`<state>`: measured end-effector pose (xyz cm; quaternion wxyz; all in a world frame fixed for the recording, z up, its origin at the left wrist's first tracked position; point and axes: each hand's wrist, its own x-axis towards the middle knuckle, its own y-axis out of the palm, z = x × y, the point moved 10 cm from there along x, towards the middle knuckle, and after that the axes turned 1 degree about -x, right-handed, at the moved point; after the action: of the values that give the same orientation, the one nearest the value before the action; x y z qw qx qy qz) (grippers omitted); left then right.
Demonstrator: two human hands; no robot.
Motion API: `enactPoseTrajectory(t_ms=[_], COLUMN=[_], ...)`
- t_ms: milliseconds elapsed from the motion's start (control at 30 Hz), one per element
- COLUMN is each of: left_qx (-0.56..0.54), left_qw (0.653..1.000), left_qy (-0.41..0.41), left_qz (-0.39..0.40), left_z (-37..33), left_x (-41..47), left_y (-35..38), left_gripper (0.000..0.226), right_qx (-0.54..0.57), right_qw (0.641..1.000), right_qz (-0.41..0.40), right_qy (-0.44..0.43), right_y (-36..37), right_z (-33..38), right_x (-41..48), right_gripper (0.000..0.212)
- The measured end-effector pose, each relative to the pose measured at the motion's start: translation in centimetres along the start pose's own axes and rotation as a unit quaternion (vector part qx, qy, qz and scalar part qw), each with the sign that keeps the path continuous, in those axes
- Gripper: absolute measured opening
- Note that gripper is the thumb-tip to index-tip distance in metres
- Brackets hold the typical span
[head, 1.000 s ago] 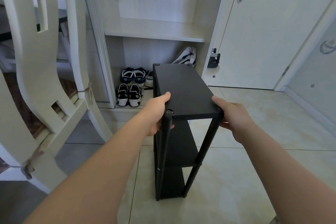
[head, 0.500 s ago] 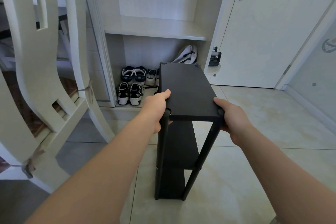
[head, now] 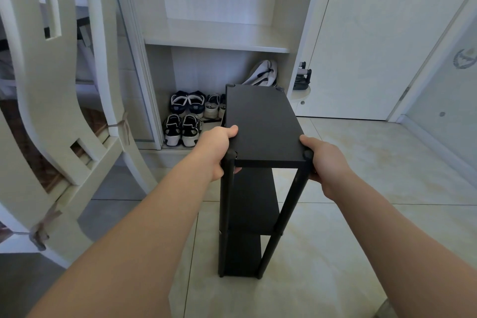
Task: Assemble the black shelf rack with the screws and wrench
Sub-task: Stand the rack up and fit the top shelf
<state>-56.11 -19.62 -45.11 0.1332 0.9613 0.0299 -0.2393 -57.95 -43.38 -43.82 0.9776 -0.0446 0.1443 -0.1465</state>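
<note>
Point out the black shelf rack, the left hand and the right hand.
black shelf rack (head: 260, 124): head view, middle of its top board.
left hand (head: 215, 153): head view, back of the hand.
right hand (head: 329, 165): head view, back of the hand.

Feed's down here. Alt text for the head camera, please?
Both hands grip the near corners of the top shelf of an upright three-tier black shelf rack, left hand on the left corner, right hand on the right. Beyond it, shoes sit in an open white cupboard; a white chair is at the left.
</note>
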Motion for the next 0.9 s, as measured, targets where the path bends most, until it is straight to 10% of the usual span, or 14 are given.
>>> enactPoseTrajectory(t_ms=[900], left_qx=[0.031], left_qw=[0.999], left_qy=[-0.038], left_qz=[0.005], left_z=[1.4], left_x=[0.0], left_y=[-0.3], left_gripper=[0.025], right_qx=[0.018], right_qw=[0.996], right_qz=[0.056], right_qy=[0.068], right_y=[-0.2], right_z=[-1.4], right_x=[0.2], right_gripper=[0.015])
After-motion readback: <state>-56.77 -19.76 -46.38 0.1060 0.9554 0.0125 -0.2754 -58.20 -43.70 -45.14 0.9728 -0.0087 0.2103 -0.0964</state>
